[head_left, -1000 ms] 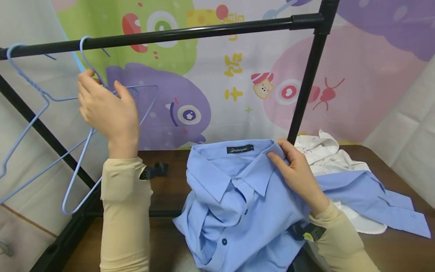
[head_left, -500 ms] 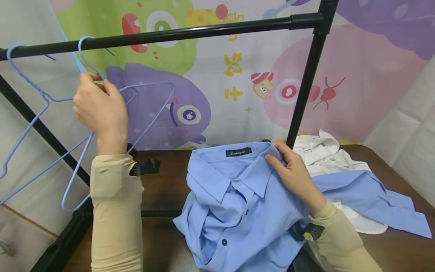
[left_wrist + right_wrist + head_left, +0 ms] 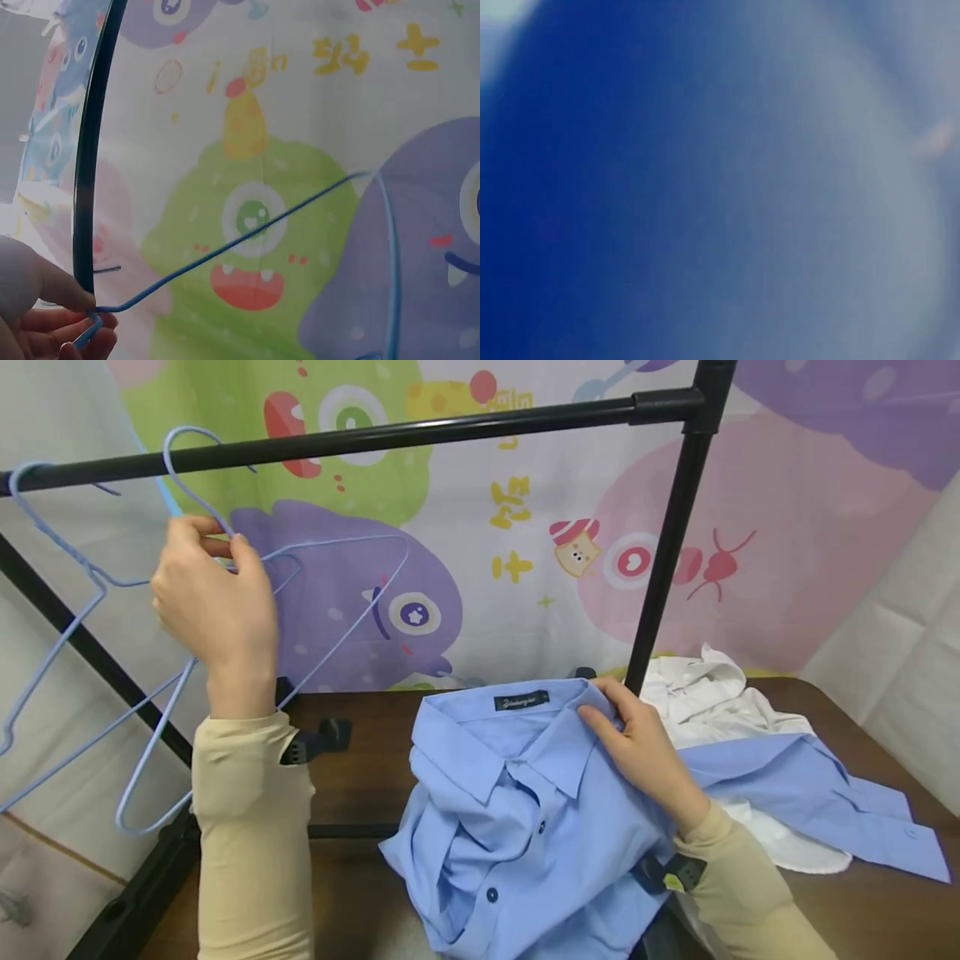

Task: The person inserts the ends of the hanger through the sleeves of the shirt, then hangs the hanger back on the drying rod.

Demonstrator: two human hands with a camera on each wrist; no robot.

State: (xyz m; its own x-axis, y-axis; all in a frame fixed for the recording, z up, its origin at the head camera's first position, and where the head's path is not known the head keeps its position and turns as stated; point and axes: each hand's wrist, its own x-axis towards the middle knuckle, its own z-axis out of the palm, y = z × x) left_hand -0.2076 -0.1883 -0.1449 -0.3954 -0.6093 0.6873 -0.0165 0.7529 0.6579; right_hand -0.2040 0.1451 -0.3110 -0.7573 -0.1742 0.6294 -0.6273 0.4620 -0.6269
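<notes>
My left hand [image 3: 217, 597] pinches a light blue hanger [image 3: 341, 539] at its neck, below the hook. In the head view that hook sits over the black rail, its curve raised a little above it. The left wrist view shows fingers and thumb at the neck, with one arm of the hanger [image 3: 240, 238] stretching right. My right hand [image 3: 648, 747] grips the collar of a blue button-up shirt [image 3: 517, 827], thumb in front. The shirt's collar faces up with a dark label inside. Blurred blue cloth [image 3: 705, 187] fills the right wrist view.
Another light blue hanger [image 3: 56, 652] hangs from the rail [image 3: 420, 433] at far left. A black upright [image 3: 667, 552] stands behind the shirt. White clothing [image 3: 720, 702] and a blue sleeve [image 3: 817, 802] lie on the brown table [image 3: 360, 777] at right. A printed curtain [image 3: 480, 610] is behind.
My left hand has gone from loosely touching the hanger to pinching its neck. The hanger has turned, its right arm swinging outward, and its hook has risen slightly. My right hand barely moved.
</notes>
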